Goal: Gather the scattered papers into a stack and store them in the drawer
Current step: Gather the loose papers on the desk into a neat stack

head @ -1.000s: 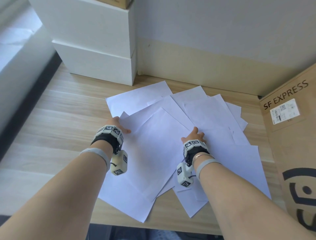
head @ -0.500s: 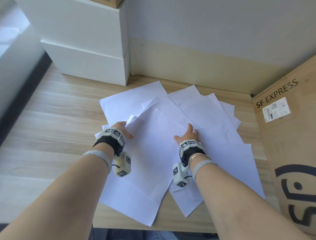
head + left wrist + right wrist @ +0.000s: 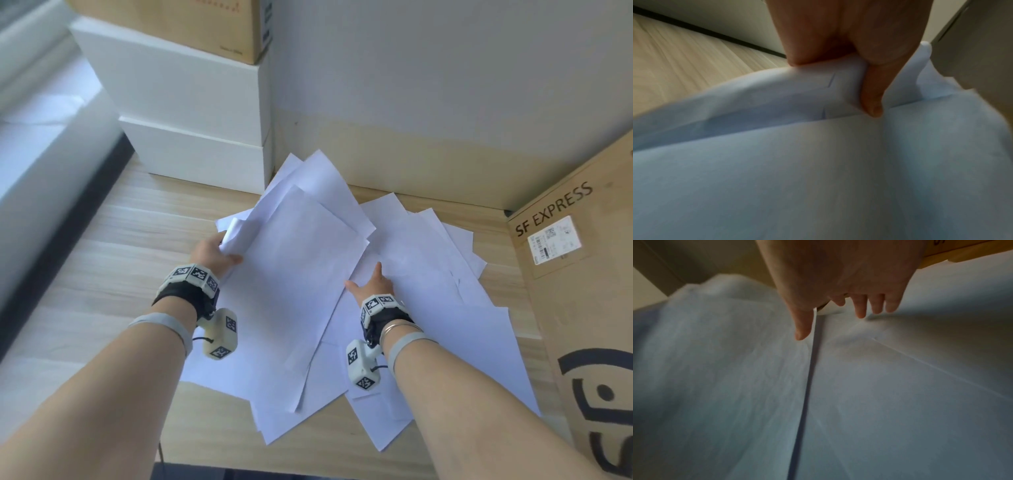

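Left hand (image 3: 214,253): closed on the left edge of the upper sheets, thumb on top and fingers beneath; the pinched edge is curled upward, as the left wrist view confirms (image 3: 865,68).
Papers (image 3: 342,294): a loose fan of overlapping white sheets is spread across the desk (image 3: 85,274), from the white boxes (image 3: 191,113) at the back-left corner to the desk's front edge, where several corners overhang.
Handling (judged): the sheets are taken to be light, limp and slippery against one another; a single pinch is likely to bend them, and lower sheets may slide out. Hold is best taken along opposite long edges, so that the fan can be squared before lifting.
Right hand (image 3: 373,291): spread flat, fingers straight, laid on the sheets right of centre; the thumb lies at the edge of the raised sheet; nothing is gripped (image 3: 838,293).
Cardboard box (image 3: 582,291): stands at the desk's right edge, just beside the outermost sheets.
Drawer: not seen in any view.
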